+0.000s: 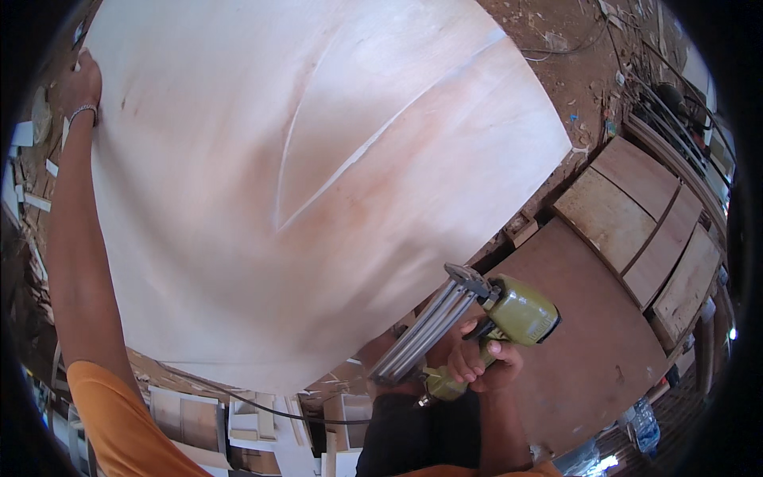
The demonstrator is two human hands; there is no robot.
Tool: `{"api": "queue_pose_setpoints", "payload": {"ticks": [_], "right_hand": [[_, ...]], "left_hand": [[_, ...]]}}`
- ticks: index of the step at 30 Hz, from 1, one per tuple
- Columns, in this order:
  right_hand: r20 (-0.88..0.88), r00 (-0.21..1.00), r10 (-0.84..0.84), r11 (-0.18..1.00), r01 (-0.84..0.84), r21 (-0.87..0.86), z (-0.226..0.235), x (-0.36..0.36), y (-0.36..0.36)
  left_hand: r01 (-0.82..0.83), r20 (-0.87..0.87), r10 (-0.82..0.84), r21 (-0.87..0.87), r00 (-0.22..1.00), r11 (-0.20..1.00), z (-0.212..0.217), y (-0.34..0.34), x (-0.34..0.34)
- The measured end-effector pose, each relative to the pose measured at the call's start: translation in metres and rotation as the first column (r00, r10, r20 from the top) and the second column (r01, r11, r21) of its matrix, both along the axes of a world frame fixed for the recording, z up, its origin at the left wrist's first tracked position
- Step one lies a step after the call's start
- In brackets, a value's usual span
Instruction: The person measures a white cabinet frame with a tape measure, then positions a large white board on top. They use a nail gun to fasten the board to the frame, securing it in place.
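Observation:
A large pale plywood sheet [214,159] fills most of the view, with two whitish lines meeting in a V on its face. At its far left edge is my left hand [83,83], closed on the edge, with a bracelet at the wrist; part of the fingers is hidden. My right hand [485,366] is wrapped around the handle of an olive-green pneumatic nail gun [524,312]. The gun's silver magazine [425,334] points down to the left, and its nose is close to the sheet's lower right edge.
A brown board [572,334] lies to the right, beside several smaller wooden panels [612,211]. A dark air hose [294,415] runs toward the gun. White and wooden offcuts [187,417] lie at the lower left. Scraps litter the brown ground [548,71], and a plastic bottle [645,425] is at lower right.

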State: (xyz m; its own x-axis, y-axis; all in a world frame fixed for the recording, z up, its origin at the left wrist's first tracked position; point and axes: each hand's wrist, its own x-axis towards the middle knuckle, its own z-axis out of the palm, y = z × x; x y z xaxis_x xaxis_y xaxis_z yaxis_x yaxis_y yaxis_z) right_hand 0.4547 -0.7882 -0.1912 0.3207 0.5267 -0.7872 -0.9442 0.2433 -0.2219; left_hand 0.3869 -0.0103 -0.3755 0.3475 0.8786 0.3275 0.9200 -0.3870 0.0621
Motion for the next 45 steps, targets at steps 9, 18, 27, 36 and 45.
{"api": "queue_pose_setpoints", "payload": {"ticks": [9,18,27,36,45], "right_hand": [[-0.137,0.984,-0.115,0.988,0.127,0.085,-0.030,-0.003,-0.033],[-0.243,0.905,-0.350,0.927,0.372,0.050,-0.023,-0.030,-0.050],[-0.232,0.848,-0.477,0.875,0.482,-0.039,-0.017,-0.048,-0.037],[-0.145,0.815,-0.560,0.828,0.555,-0.080,-0.008,-0.039,-0.040],[-0.085,0.756,-0.649,0.758,0.633,-0.159,-0.015,-0.047,-0.090]], "left_hand": [[-0.016,-0.638,0.111,0.153,0.762,0.988,-0.016,0.089,0.026],[0.914,0.207,-0.923,-0.321,0.325,0.250,0.011,-0.430,0.159],[0.927,-0.035,-0.956,-0.236,0.292,0.292,-0.018,-0.577,0.282],[0.956,-0.034,-0.963,-0.119,0.266,0.269,-0.022,-0.546,0.284],[0.954,0.036,-0.956,-0.076,0.292,0.289,-0.006,-0.566,0.295]]}}
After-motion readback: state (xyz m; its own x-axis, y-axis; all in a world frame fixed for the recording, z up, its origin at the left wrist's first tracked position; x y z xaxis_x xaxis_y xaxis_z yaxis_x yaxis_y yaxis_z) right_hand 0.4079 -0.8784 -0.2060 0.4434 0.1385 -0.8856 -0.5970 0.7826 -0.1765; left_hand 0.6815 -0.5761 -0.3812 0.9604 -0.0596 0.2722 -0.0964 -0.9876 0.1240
